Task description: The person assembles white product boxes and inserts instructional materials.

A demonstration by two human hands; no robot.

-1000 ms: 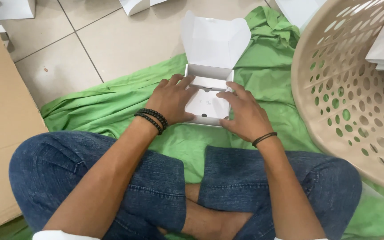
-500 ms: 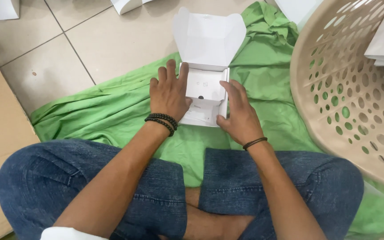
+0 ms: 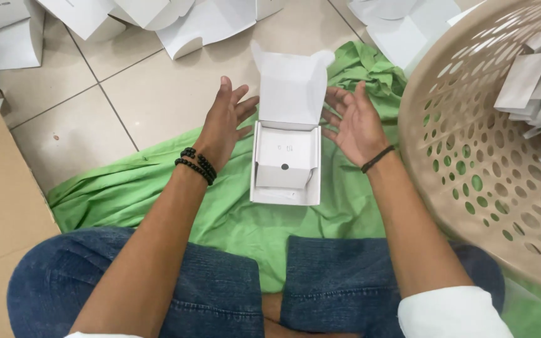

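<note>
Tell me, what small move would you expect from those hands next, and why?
Probably bringing both hands in to fold the raised lid down. The white box sits open on the green cloth, and the left hand and right hand hover open beside it, touching nothing.

Open box (image 3: 285,164) on cloth (image 3: 158,194), basket (image 3: 471,144) to its right.

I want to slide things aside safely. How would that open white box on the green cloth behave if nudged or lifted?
The white box looks like thin folded card, so it is probably light and would crumple if squeezed. Its raised lid may flop or swing when lifted. Sitting on the wrinkled green cloth, it would likely drag or snag rather than slide.
</note>
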